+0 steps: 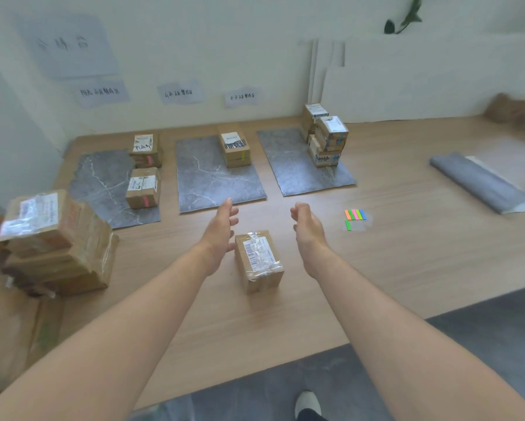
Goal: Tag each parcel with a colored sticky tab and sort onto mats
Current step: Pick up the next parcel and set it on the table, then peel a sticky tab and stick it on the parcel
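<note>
A small cardboard parcel [259, 261] with a white label under clear tape lies on the wooden table in front of me. My left hand [220, 230] hovers open just left of its far end. My right hand [308, 227] hangs to the parcel's right, fingers loosely curled, holding nothing. A strip of coloured sticky tabs [355, 214] lies further right, one green tab [348, 225] beside it. Three grey mats lie behind: the left mat [103, 183] bears two parcels with pink tabs, the middle mat [212, 177] one with a green tab, the right mat [300, 168] a stack with blue tabs.
A pile of untagged parcels [54, 244] sits at the table's left edge, more boxes below it. A rolled grey mat [483, 183] lies at the right. Paper labels hang on the wall above the mats. The table's near edge runs diagonally past my forearms.
</note>
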### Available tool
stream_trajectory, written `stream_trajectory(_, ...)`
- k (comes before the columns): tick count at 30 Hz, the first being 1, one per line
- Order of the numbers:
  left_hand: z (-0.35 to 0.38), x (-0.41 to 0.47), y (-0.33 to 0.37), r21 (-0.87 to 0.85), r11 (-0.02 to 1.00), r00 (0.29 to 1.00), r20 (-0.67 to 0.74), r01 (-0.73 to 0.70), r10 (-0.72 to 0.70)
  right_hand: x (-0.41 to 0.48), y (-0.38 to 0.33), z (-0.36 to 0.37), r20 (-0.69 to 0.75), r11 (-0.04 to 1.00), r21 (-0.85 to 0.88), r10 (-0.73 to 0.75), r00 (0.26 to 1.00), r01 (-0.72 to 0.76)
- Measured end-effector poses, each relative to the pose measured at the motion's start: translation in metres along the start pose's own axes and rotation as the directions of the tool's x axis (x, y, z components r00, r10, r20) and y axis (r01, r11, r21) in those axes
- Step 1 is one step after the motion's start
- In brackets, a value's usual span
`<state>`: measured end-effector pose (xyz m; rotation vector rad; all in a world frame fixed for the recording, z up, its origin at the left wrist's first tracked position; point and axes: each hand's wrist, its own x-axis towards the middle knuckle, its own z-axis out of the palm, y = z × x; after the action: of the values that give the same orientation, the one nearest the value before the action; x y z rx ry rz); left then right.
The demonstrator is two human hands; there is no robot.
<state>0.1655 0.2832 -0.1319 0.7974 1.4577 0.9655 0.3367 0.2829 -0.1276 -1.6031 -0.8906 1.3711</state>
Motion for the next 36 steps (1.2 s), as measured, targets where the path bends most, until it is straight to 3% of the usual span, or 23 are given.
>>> stream_trajectory(13,0.069,-0.002,-0.002,0.056,0.998,0.998,0.056,0.011,-0.014,0.016,0.007,-0.06,-0.052,1.0,0.018,0.0,0.999,0.001)
stream_trajectory(29,0.274,0.051,-0.034,0.044,0.99,0.991,0.017,0.132,-0.133,0.12,0.031,-0.239,-0.002,0.995,0.032,0.096,0.995,-0.096)
stream_trajectory(36,0.304,0.074,-0.04,0.05,0.984,0.985,0.006,0.17,-0.171,0.152,0.028,-0.263,0.016,0.994,0.022,0.103,0.995,-0.103)
